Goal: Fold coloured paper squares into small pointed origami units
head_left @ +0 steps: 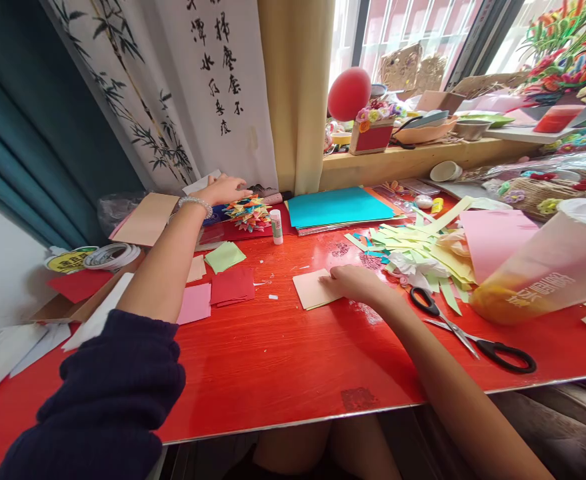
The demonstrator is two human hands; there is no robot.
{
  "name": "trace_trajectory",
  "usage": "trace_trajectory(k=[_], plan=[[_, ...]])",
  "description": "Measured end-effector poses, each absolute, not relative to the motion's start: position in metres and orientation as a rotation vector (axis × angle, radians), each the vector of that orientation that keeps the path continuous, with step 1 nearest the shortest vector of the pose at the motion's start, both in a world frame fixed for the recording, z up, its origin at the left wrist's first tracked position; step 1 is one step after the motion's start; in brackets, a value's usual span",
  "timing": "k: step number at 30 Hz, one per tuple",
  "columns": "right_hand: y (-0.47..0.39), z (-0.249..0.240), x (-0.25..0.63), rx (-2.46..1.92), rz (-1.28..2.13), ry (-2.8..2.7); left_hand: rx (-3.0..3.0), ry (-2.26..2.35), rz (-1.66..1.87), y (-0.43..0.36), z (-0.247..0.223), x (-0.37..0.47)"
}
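My left hand is stretched to the back of the red table, over a folded-paper ball of many colours; its fingers are partly seen, and what they may hold is hidden. A glue stick stands upright beside the ball. My right hand rests on the right edge of a small stack of peach paper squares, its fingers curled on it. Left of that stack lie red squares, green squares and pink squares.
Two pairs of black-handled scissors lie at the right, near paper strips and a large tilted paper cup. Blue sheets lie at the back. A cardboard box is on the left.
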State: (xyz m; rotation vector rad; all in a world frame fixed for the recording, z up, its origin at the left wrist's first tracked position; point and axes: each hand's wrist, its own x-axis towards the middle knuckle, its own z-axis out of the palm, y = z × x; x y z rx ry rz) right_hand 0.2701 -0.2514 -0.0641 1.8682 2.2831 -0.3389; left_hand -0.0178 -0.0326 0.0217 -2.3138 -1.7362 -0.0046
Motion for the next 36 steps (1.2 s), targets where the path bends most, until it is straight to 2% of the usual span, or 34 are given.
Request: trace_trajectory(k=[2,7,13,22,24,30,36], plan=[[-0.25,-0.066,0.271,1.861,-0.339,2.291,-2.303,-1.802,-0.015,-0.035,0.024,-0.026],[-0.249,-0.069,0.273,1.857,-0.332,2.301,-2.343,-1.811,0.335,-0.043,0.009,-0.044],[-0.25,-0.067,0.271,1.858,-0.324,2.301,-2.254,-1.669,0.128,-0.04,-0.002,-0.047],[-0.25,-0.067,0.271,1.857,-0.31,2.303,-2.237,-1.729,0.134,-0.039,0.005,-0.044],[-0.249,-0.068,0.271,1.856,-0.306,2.308,-2.239,-1.745,0.029,-0.039,0.012,-0.046],[-0.248,-0.07,0.272,1.853,-0.323,2.302,-2.204,-1.8,-0.577,-0.047,0.052,-0.052],[-0.245,-0.073,0.273,1.872,-0.337,2.262,-2.408,-1.912,-0.52,-0.063,0.07,-0.06]])
